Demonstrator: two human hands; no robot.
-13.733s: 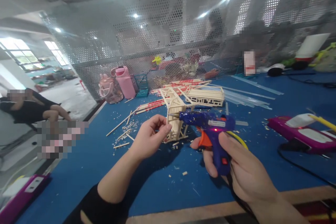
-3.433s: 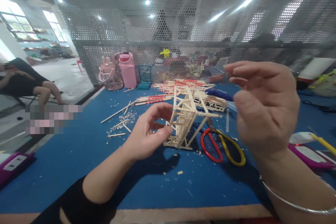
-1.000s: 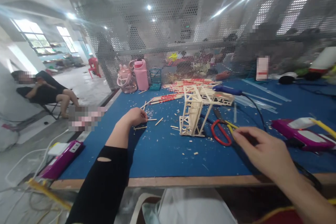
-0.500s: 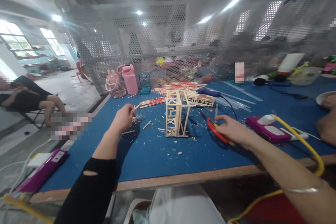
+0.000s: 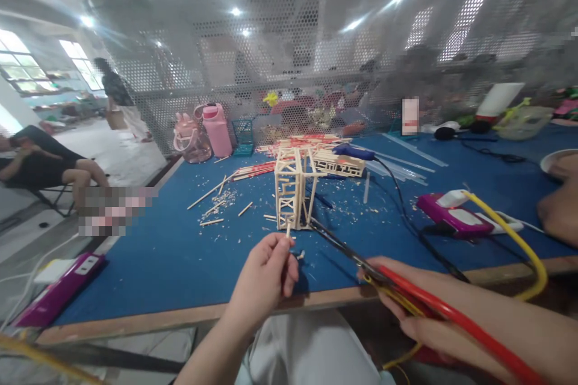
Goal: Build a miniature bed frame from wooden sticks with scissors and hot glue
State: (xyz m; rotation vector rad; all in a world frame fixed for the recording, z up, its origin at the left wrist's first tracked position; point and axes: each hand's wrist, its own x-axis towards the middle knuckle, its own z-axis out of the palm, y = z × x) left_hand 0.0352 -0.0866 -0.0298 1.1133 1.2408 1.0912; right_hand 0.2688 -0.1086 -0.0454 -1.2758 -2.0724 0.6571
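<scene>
My left hand [image 5: 266,280] is closed in a pinch on a short wooden stick [image 5: 288,229], held upright above the table's front edge. My right hand [image 5: 409,307] grips the red and yellow handles of a pair of cutters [image 5: 361,264], whose dark blades point up-left towards the stick. Just beyond stands a small tower of pale wooden sticks [image 5: 291,195] on the blue table [image 5: 171,252]. A blue glue gun [image 5: 354,152] lies behind the tower, resting on a flat stick frame [image 5: 338,163].
Loose sticks and wood chips [image 5: 221,204] lie left of the tower, with a pile of red-marked sticks [image 5: 289,147] behind. A pink bottle [image 5: 215,130], a purple power strip [image 5: 456,216] with a yellow cable, and a mesh screen [image 5: 293,60] stand around. People sit and stand at the left.
My left hand picked a stick from the loose pile and drew it back to the front edge. My right hand lifted the cutters off the table and brought them towards the stick.
</scene>
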